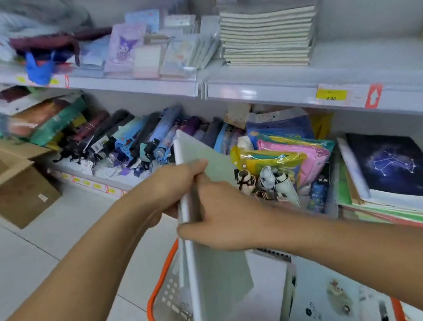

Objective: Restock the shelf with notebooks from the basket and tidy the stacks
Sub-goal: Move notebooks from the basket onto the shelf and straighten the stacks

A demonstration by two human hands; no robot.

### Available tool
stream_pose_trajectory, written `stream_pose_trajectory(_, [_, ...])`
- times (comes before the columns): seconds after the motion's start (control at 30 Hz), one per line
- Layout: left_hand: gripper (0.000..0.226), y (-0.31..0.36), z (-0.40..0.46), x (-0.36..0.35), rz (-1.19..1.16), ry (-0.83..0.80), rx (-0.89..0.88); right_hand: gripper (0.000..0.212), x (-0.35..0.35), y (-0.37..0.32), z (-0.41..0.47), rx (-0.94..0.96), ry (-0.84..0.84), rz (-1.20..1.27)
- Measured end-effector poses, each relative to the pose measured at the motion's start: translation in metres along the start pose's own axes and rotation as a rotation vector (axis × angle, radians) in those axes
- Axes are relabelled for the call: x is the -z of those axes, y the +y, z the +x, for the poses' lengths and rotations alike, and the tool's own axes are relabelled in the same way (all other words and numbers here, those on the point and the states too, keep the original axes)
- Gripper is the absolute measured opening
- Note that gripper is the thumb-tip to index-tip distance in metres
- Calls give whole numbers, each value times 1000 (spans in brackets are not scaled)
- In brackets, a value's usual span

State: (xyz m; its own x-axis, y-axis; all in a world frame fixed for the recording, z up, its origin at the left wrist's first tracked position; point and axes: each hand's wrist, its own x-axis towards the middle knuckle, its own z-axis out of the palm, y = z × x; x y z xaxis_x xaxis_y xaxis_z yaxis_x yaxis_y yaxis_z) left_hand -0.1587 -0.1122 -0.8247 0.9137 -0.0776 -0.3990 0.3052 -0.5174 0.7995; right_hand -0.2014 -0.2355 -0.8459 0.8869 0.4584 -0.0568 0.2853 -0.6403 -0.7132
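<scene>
Upper shelf (302, 77) edge runs across the frame; right part of it bare beside a stack of cream notebooks (267, 35) in clear wrap. Price tag (331, 94) and red arrow label (373, 96) on the shelf lip. Lower shelf crowded: folded umbrellas (131, 139) at left, bright plastic packets (286, 158) in the middle, a stack topped by a dark constellation notebook (396, 167) at right, jutting past the shelf front. Little free room on the lower shelf. Open cardboard box (4, 184) on the floor at left; pale tiled floor (28, 254) open between box and basket.

Orange-rimmed basket (162, 284) sits low in front of the person, white notebooks (267, 296) standing inside it.

Both hands hold a pale green notebook (218, 254), upright, spine edge toward the camera, above the basket and in front of the lower shelf. Left hand (178, 181) grips the near edge, fingers curled over the top onto the green cover. Right hand (220, 213) clasps it from the right side, thumb on the spine edge, fingers hidden behind the cover. Motion blur softens the notebook's lower part.
</scene>
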Motion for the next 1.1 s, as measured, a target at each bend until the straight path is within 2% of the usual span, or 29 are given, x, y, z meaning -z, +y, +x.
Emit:
stream_pose_trajectory(0.03, [36,-5,2,9,9,62,-12,86,-3,5,1,-18,-68,109])
stream_pose_trajectory(0.07, [28,-7,1,20,2,119,-42,94,-4,9,5,-31,-68,193])
stream_pose_trajectory(0.13, [16,-12,-2,46,-47,178,-90,83,-4,26,18,-85,79,240])
stream_pose_trajectory(0.2, [15,-16,-8,69,-101,169,-126,78,-1,44,27,-177,218,210])
stream_pose_trajectory(0.27, [18,-21,-12,85,-170,120,-175,82,1,58,33,-260,203,384])
stream_pose_trajectory(0.3, [20,-22,-13,89,-224,95,-201,72,1,60,34,-284,149,519])
stream_pose_trajectory(0.37, [26,-23,-11,89,-367,55,-276,47,2,59,33,-268,32,752])
stream_pose_trajectory(0.4, [34,-21,-9,87,-454,56,-328,42,3,58,33,-234,35,827])
stream_pose_trajectory(0.5, [66,-13,0,81,-632,240,-491,36,14,44,34,-105,211,996])
stream_pose_trajectory(0.57, [80,-5,4,78,-699,378,-529,38,32,33,30,-53,285,1006])
stream_pose_trajectory(0.6, [77,0,6,77,-737,430,-541,41,43,28,26,-24,273,985])
stream_pose_trajectory(0.7, [33,20,11,68,-785,557,-613,52,79,21,7,34,207,838])
stream_pose_trajectory(0.77, [20,36,12,59,-813,582,-638,53,98,16,-9,35,224,766])
stream_pose_trajectory(0.83, [22,53,14,50,-795,512,-624,51,115,11,-25,51,322,770])
stream_pose_trajectory(0.87, [28,61,18,47,-754,425,-612,48,124,8,-31,53,379,796])
stream_pose_trajectory(0.97, [74,87,18,36,-593,79,-604,33,164,0,-33,-3,550,900])
stream_pose_trajectory(1.0, [82,94,19,32,-595,5,-605,29,183,1,-27,-37,607,923])
stream_pose_trajectory(1.1, [72,104,22,23,-706,-76,-621,15,248,1,1,-159,723,986])
